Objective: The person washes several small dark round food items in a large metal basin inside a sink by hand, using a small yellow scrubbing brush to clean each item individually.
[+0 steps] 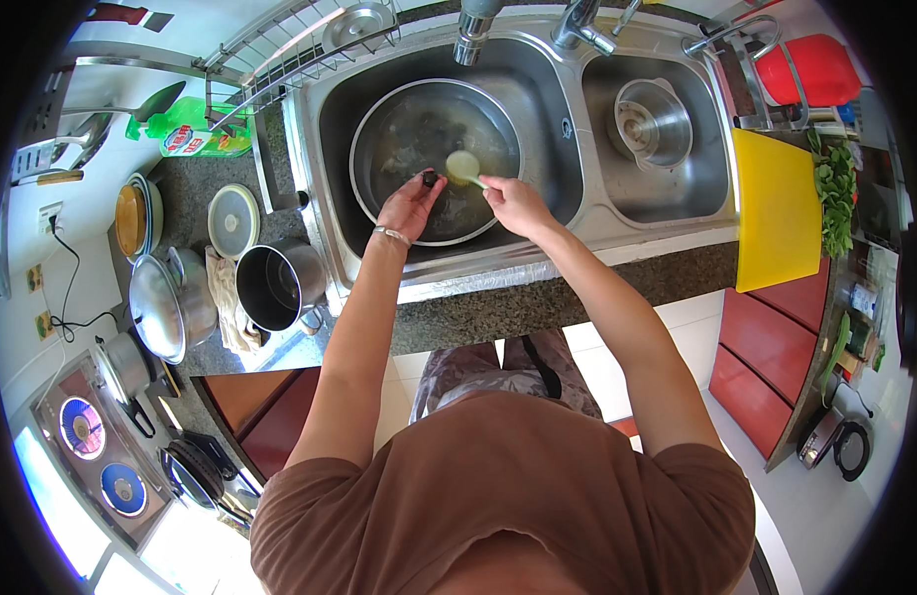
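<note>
A small dark lump point(429, 178) is pinched between the thumb and fingers of my left hand point(408, 206); what it is I cannot tell. My right hand point(516, 206) grips the thin handle of a pale round-headed brush point(463, 165), whose head is just right of the lump. Both hands are above the near half of a wide round metal basin point(512, 123) standing in the larger sink bowl point(551, 178). Cloudy water point(399, 126) fills the basin, with blurred dark pieces in it towards the far side.
A faucet point(470, 37) hangs over the basin's far rim. The smaller sink bowl point(696, 197) holds a clear container point(663, 123). At right stand a yellow cutting board point(777, 212) and leafy greens point(835, 193). A wire rack point(280, 56), an empty pot point(276, 286) and a lidded pot point(161, 305) are at left.
</note>
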`<state>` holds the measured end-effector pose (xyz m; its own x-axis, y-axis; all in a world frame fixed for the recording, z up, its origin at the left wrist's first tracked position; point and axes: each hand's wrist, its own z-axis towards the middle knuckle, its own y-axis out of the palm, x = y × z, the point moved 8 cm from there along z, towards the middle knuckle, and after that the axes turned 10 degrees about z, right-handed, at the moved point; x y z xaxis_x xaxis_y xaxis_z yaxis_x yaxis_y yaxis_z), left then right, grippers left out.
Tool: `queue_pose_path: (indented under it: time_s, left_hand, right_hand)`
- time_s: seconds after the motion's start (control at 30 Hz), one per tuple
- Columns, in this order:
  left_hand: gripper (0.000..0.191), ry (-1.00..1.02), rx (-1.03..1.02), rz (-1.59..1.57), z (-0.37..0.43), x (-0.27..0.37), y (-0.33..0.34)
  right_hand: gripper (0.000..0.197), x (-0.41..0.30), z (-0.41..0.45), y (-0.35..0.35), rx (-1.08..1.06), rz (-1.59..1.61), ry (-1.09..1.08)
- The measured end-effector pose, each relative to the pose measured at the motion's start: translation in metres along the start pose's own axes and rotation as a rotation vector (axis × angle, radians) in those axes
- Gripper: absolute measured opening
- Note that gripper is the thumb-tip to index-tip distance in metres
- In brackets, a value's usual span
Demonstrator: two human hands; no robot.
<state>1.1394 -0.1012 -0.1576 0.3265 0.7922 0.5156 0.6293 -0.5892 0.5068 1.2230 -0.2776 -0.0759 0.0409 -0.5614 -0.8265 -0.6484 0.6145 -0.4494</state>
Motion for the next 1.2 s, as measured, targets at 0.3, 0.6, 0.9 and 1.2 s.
queue_pose_path:
  time_s: [0.3, 0.6, 0.9, 1.2]
  left_hand:
    - [0.025, -0.006, 0.022, 0.264, -0.009, 0.004, 0.024]
    - [0.026, -0.053, 0.057, 0.136, -0.003, 0.002, 0.005]
    - [0.028, -0.056, -0.053, 0.008, -0.016, 0.012, 0.022]
    - [0.039, -0.180, -0.119, 0.030, -0.002, 0.001, 0.006]
  right_hand:
    - [0.033, -0.014, -0.016, -0.016, 0.073, -0.086, 0.022]
    - [0.034, -0.003, -0.003, -0.008, -0.083, -0.198, 0.086]
    - [0.037, 0.012, 0.014, 0.019, -0.054, -0.248, -0.097]
    - [0.038, -0.014, -0.005, 0.007, -0.008, -0.018, 0.016]
